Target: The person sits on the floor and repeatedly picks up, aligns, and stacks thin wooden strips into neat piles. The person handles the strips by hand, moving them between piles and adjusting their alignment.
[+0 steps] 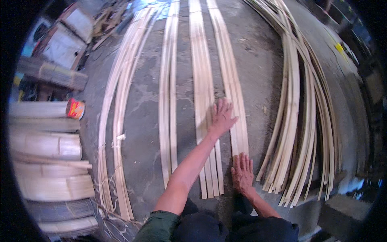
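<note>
Long pale bamboo strips lie in rows on the floor, running away from me. My left hand (222,117) is stretched forward, palm down with fingers straight. It is over the gap between a wide row of strips (202,80) and a narrower row (228,60) to its right, its fingertips near the narrower row's left edge. My right hand (242,173) is flat, fingers extended, at the near end of the narrower row. Both hands look empty. Contact under the palms is hidden.
Two more rows of strips lie left, one a slim pair (168,88), the other tied with string (108,141). A big loose heap of strips (296,121) spreads at the right. Rolled slat bundles (48,145) and a red tin (75,108) line the left side.
</note>
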